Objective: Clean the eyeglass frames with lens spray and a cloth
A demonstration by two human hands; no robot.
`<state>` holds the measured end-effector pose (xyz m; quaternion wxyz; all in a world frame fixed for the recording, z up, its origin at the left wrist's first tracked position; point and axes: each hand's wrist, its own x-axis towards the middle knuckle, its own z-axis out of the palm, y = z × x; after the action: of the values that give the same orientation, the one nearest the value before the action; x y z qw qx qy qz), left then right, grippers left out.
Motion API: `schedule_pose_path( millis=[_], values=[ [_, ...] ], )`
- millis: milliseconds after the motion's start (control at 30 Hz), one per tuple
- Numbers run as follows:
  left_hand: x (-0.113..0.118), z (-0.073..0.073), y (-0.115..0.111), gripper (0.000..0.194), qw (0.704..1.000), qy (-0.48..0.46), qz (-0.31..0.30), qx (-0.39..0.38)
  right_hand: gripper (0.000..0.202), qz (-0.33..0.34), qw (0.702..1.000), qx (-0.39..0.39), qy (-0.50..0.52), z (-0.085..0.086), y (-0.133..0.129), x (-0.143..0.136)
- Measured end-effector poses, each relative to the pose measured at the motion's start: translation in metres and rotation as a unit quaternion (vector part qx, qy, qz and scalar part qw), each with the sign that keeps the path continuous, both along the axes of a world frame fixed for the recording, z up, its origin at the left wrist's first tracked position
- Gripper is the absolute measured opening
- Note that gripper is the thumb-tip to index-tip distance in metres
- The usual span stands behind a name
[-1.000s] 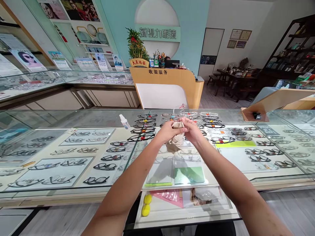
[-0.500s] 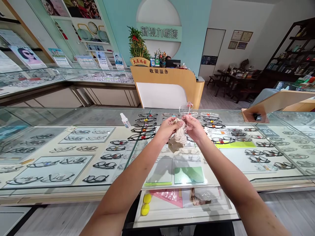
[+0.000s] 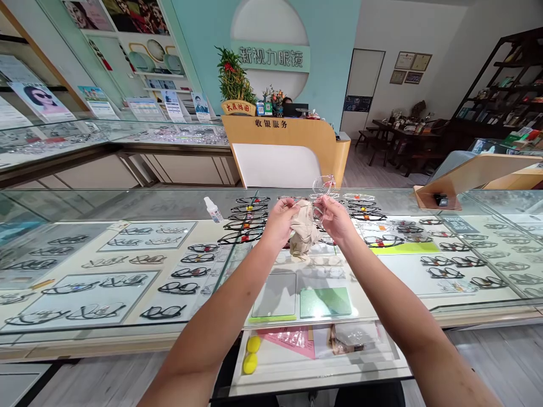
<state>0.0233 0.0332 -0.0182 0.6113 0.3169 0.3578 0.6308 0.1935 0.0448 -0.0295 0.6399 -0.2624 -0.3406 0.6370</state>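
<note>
the work seems, in my judgement, to be in its middle part. a crumpled beige cloth of soft fabric (image 3: 302, 226) and a pair of thin, clear eyeglasses with a small red part (image 3: 324, 185) are both lifted in the air, above the long glass-topped display counter (image 3: 127, 202). so the picking up is done; the eyeglasses are not yet laid down, and the cloth is not put away. the state of the lenses is too small to judge.

about the fingers: the left hand (image 3: 280, 223) has thumb and fingers clamped on the upper left side of the cloth, which hangs down between the two hands. the right hand (image 3: 337, 219) pinches the eyeglasses; one round lens stands above its fingertips, and another part seems to be between these fingertips and the cloth. whether the cloth touches it there, i cannot tell. a small white plastic spray bottle (image 3: 212, 210) is on the counter, beyond the left hand.
</note>
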Motion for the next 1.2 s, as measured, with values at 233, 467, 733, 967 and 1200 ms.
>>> schedule_pose_path(
  millis=[233, 467, 733, 967, 1200],
  values=[
    [0.0, 0.01, -0.006, 0.057, 0.993, 0.026, 0.026, 0.115, 0.039, 0.014, 1.0, 0.008, 0.0, -0.003, -0.003, -0.005],
    [0.013, 0.013, -0.029, 0.045, 0.961, 0.148, -0.047, 0.227, 0.033, 0.06, 0.997, -0.012, 0.052, -0.002, -0.008, -0.009],
    [0.017, 0.003, -0.033, 0.032, 0.897, 0.303, 0.125, 0.296, 0.034, 0.07, 0.994, -0.025, 0.079, 0.002, -0.011, -0.009],
    [0.001, -0.005, -0.016, 0.043, 0.898, 0.404, -0.003, 0.175, 0.033, 0.046, 0.998, -0.011, 0.041, 0.0, -0.008, -0.007],
    [0.003, -0.002, -0.011, 0.061, 0.963, 0.207, -0.143, 0.095, 0.034, 0.057, 0.998, -0.001, 0.025, -0.002, -0.008, -0.007]
  ],
)
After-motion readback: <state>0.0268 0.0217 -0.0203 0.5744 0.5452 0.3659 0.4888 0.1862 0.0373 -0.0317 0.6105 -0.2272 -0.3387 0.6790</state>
